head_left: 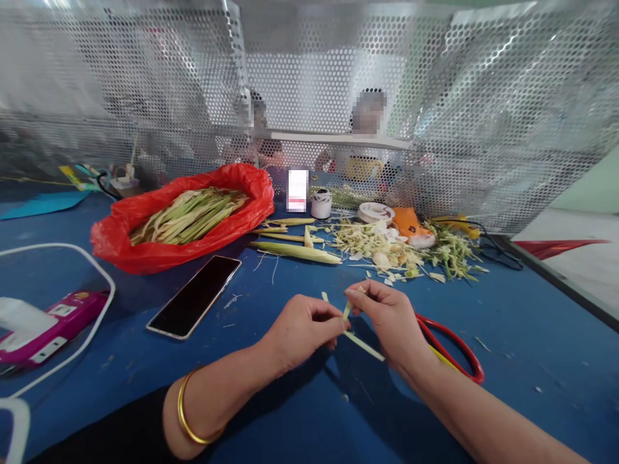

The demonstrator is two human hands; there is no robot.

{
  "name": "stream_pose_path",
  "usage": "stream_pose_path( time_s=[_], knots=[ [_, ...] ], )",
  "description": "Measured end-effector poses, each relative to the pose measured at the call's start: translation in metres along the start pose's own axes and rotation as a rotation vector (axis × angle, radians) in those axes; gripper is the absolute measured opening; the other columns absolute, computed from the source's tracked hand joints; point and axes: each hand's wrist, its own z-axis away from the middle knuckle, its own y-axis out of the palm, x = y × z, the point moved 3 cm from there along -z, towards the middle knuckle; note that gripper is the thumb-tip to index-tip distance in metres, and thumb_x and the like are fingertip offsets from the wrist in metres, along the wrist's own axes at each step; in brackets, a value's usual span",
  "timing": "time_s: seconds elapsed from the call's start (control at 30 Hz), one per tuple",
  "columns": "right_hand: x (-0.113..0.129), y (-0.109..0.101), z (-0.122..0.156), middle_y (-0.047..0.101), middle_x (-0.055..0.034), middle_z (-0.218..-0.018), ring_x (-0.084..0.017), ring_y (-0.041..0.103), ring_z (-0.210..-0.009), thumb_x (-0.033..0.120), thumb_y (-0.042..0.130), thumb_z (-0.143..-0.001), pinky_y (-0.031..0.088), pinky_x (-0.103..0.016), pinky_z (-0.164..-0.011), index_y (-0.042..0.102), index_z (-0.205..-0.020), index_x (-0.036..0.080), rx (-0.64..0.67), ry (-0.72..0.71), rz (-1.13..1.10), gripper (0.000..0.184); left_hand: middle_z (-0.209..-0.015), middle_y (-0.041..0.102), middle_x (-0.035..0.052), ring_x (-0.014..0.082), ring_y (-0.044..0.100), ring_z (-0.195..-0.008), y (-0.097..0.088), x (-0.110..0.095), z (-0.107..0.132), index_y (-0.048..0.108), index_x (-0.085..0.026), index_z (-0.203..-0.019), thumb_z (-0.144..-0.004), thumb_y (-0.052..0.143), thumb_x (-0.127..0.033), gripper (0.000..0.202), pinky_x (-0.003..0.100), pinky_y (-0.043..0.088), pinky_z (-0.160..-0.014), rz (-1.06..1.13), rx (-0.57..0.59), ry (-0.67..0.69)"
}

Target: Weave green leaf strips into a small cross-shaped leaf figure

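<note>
Above the blue tabletop, my left hand pinches a pale green leaf strip between thumb and fingers. One strip end slants down to the right, and another short end sticks up behind the fingertips. My right hand is closed on a folded upper part of the strip, close to the left fingertips. How the strip is folded between the fingers is partly hidden. Under my right wrist lies a red looped handle with yellow along its inside; the rest of that tool is covered by the arm.
A red plastic bag holds long leaves. Nearby are a phone, a purple power strip and a white cable. Behind my hands lie a stalk, pale plant pieces, a tape roll and a perforated metal screen.
</note>
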Motion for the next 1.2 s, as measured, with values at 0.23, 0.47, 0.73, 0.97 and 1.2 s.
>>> stream_pose_path(
  time_s=[0.23,0.47,0.73,0.97,1.2],
  knots=[
    [-0.004,0.0,-0.003,0.064,-0.0014,-0.068,-0.013,0.054,-0.065,0.053,0.076,-0.067,0.039,-0.024,-0.061,0.068,-0.08,0.016,0.165,0.192,-0.111,0.04,-0.068,0.06,0.0006,0.0121,0.056,-0.061,-0.006,-0.004,-0.002,0.069,-0.014,-0.109,-0.087,0.049,-0.033,0.035,0.026,0.047,-0.065,-0.006,-0.064,0.137],
    [-0.006,0.006,0.006,0.056,0.0032,-0.056,-0.009,0.045,-0.052,0.042,0.082,-0.061,0.034,-0.022,-0.05,0.065,-0.065,0.016,0.17,0.22,-0.17,0.032,-0.068,0.062,-0.0029,0.0135,0.06,-0.058,-0.011,-0.01,0.002,0.039,-0.018,-0.137,-0.085,0.053,-0.029,0.055,0.027,0.05,-0.062,-0.014,-0.21,0.185],
    [-0.004,0.006,0.008,0.058,0.0023,-0.058,-0.011,0.049,-0.054,0.043,0.081,-0.06,0.038,-0.024,-0.052,0.065,-0.067,0.016,0.007,0.147,-0.205,0.032,-0.087,0.065,0.0036,0.0096,0.058,-0.052,-0.014,0.004,0.0,0.053,-0.016,-0.094,-0.074,0.068,-0.05,0.042,0.023,0.044,-0.049,0.393,-0.465,-0.146],
    [-0.005,0.01,0.012,0.059,0.0013,-0.061,-0.014,0.052,-0.061,0.044,0.076,-0.067,0.041,-0.026,-0.059,0.063,-0.063,0.017,0.088,0.063,-0.05,0.029,-0.073,0.067,0.0037,0.0095,0.057,-0.058,-0.004,-0.002,-0.001,0.072,-0.012,-0.085,-0.072,0.071,-0.044,0.035,0.023,0.044,-0.06,0.325,-0.125,-0.044],
    [0.015,-0.006,-0.002,0.066,-0.0027,-0.074,-0.018,0.058,-0.073,0.046,0.07,-0.071,0.046,-0.029,-0.069,0.071,-0.079,0.019,0.054,-0.084,0.153,0.028,-0.065,0.061,-0.0007,0.0079,0.053,-0.05,-0.001,-0.004,0.002,0.073,-0.014,-0.087,-0.073,0.068,-0.034,0.024,0.021,0.032,-0.049,0.231,-0.004,-0.093]
  ],
)
